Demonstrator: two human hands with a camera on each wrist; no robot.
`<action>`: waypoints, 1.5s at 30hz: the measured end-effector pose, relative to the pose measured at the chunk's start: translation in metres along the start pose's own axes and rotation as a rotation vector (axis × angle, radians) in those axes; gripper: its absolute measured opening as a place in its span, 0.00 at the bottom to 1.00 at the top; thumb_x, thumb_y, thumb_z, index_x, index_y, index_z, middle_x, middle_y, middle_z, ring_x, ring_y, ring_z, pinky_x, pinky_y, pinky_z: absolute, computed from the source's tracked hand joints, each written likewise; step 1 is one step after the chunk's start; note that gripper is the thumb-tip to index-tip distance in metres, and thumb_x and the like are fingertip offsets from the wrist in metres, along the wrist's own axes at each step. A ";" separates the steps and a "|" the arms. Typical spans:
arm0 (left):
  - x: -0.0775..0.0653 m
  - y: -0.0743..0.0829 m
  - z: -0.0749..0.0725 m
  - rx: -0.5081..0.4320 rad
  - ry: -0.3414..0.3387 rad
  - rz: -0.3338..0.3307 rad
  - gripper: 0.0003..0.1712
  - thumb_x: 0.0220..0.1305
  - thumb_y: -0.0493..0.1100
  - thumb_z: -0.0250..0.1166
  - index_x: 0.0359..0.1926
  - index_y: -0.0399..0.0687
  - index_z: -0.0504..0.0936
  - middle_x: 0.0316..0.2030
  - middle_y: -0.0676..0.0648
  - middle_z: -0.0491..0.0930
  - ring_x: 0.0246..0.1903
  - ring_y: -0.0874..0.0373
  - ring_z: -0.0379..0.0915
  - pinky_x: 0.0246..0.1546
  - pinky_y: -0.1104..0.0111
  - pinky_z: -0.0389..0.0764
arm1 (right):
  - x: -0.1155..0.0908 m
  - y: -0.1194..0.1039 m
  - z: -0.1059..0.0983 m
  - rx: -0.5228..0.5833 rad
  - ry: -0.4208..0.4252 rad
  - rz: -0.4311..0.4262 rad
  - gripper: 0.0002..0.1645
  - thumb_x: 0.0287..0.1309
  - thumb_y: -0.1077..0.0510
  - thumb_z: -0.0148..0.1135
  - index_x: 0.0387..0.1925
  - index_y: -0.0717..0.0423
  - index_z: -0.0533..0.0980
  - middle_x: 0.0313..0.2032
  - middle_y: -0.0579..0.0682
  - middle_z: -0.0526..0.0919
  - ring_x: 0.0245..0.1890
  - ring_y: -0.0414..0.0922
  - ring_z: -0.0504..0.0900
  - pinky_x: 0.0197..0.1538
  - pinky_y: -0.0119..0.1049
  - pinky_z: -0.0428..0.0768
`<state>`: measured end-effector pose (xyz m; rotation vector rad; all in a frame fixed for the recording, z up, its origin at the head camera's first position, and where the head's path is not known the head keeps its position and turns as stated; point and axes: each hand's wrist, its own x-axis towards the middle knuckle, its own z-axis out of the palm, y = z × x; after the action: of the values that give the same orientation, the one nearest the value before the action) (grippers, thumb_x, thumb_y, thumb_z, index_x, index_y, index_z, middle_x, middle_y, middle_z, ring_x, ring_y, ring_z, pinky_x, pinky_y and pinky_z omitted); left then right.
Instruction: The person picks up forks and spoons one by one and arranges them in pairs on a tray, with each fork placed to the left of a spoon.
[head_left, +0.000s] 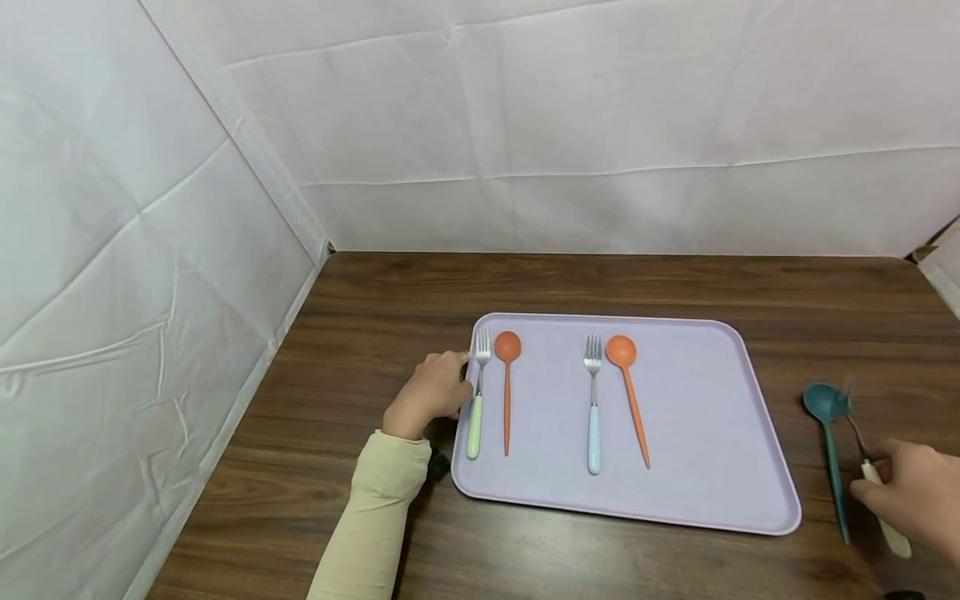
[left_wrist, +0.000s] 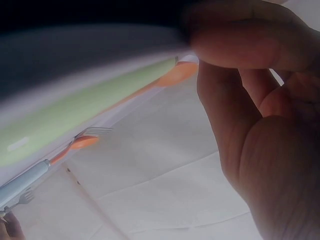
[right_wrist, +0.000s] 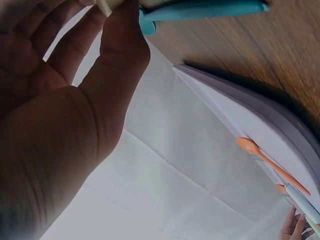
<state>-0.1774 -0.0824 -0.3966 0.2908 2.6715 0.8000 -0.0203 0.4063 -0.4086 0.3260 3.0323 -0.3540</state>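
At the left edge of the lilac tray point(head_left: 697, 417), my left hand point(head_left: 431, 392) holds the rim with curled fingers. Close by on the tray lie a green-handled fork point(head_left: 475, 425) and an orange-red spoon point(head_left: 507, 346). Further right on it are a light-blue-handled fork point(head_left: 593, 437) and an orange spoon point(head_left: 621, 351). Beyond the tray's right side, my right hand point(head_left: 911, 487) pinches a cream-handled fork point(head_left: 896, 540) between thumb and fingers; its tines are blurred. A teal spoon point(head_left: 834, 475) lies on the table just left of that fork.
The dark wood table point(head_left: 360, 333) runs up to white cloth walls point(head_left: 525, 125) at the back and left. The tray's right part is bare, with its raised rim facing the teal spoon.
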 end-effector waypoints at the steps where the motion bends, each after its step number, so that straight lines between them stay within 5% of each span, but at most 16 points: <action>1: 0.000 0.000 0.000 -0.002 0.001 -0.002 0.31 0.59 0.34 0.54 0.65 0.44 0.66 0.30 0.40 0.77 0.11 0.58 0.75 0.13 0.69 0.75 | 0.001 0.000 0.000 0.005 0.010 0.000 0.31 0.38 0.62 0.67 0.36 0.85 0.66 0.19 0.61 0.76 0.19 0.56 0.76 0.26 0.51 0.72; 7: 0.001 0.000 0.001 -0.010 0.000 -0.011 0.31 0.59 0.34 0.54 0.65 0.44 0.65 0.36 0.36 0.78 0.11 0.58 0.75 0.13 0.69 0.75 | 0.003 -0.002 0.002 0.020 0.034 0.002 0.29 0.38 0.62 0.66 0.36 0.84 0.67 0.21 0.63 0.77 0.21 0.58 0.76 0.28 0.52 0.70; 13: -0.001 0.001 0.000 -0.012 0.004 -0.011 0.30 0.59 0.34 0.54 0.65 0.44 0.67 0.38 0.36 0.77 0.11 0.59 0.75 0.13 0.69 0.75 | 0.001 -0.009 -0.001 0.014 0.056 -0.046 0.28 0.38 0.61 0.66 0.36 0.82 0.69 0.19 0.57 0.78 0.18 0.52 0.76 0.22 0.42 0.68; 22: 0.000 0.001 0.000 -0.014 0.003 -0.016 0.30 0.59 0.33 0.54 0.65 0.44 0.67 0.41 0.34 0.76 0.11 0.59 0.75 0.13 0.69 0.75 | -0.001 -0.021 -0.005 0.057 0.001 -0.031 0.29 0.42 0.60 0.64 0.41 0.81 0.68 0.21 0.56 0.79 0.17 0.50 0.76 0.19 0.46 0.73; 31: 0.000 0.001 0.000 -0.006 -0.008 -0.007 0.30 0.60 0.34 0.54 0.65 0.46 0.66 0.31 0.39 0.79 0.11 0.59 0.75 0.13 0.69 0.75 | 0.003 -0.030 -0.009 0.036 -0.047 -0.002 0.30 0.44 0.56 0.66 0.44 0.76 0.70 0.25 0.59 0.80 0.22 0.57 0.76 0.20 0.50 0.71; 45: 0.000 0.001 0.000 0.009 0.007 0.010 0.28 0.60 0.34 0.54 0.63 0.46 0.69 0.33 0.38 0.78 0.10 0.59 0.75 0.13 0.69 0.75 | 0.003 -0.040 -0.005 0.053 0.027 -0.068 0.27 0.45 0.56 0.66 0.42 0.73 0.73 0.23 0.51 0.77 0.18 0.46 0.71 0.16 0.41 0.68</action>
<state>-0.1779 -0.0814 -0.3957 0.3045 2.6825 0.7934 -0.0317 0.3704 -0.3948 0.2327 3.0705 -0.4386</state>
